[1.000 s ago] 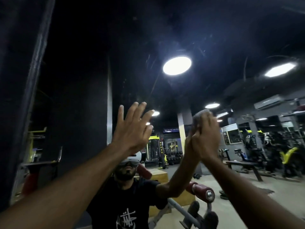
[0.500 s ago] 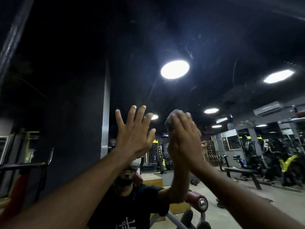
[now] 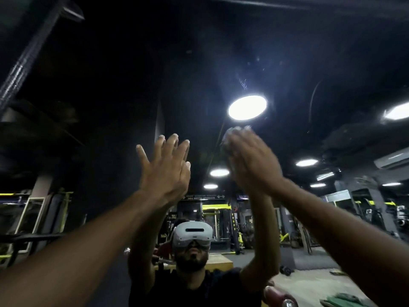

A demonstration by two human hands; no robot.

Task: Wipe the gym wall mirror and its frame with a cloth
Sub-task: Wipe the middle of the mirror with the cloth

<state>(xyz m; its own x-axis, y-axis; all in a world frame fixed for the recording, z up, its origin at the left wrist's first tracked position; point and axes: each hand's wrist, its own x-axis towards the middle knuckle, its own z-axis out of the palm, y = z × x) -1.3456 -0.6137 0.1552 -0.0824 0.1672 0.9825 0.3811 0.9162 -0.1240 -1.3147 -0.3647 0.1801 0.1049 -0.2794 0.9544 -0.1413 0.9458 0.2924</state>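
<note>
The wall mirror (image 3: 287, 63) fills the view and shows smudges near a reflected ceiling light. My left hand (image 3: 164, 173) lies flat on the glass with its fingers spread and straight, holding nothing. Just to its right, my right hand (image 3: 252, 162) presses a bunched pale cloth (image 3: 234, 132) against the mirror, fingers bent over it, and is motion-blurred. Only the top of the cloth shows above the fingertips. A dark bar (image 3: 28, 56), possibly the mirror's frame, runs diagonally at the upper left.
The mirror reflects me wearing a white headset (image 3: 192, 235) and a dark shirt. Behind are reflected gym machines (image 3: 374, 216), a yellow rack (image 3: 214, 207) and a wooden box (image 3: 219, 263). A padded red roller (image 3: 276, 295) sticks up at the bottom right.
My right hand has swept the cloth leftward across the glass, closer to my left hand, which stays flat on the mirror. The view has tilted upward.
</note>
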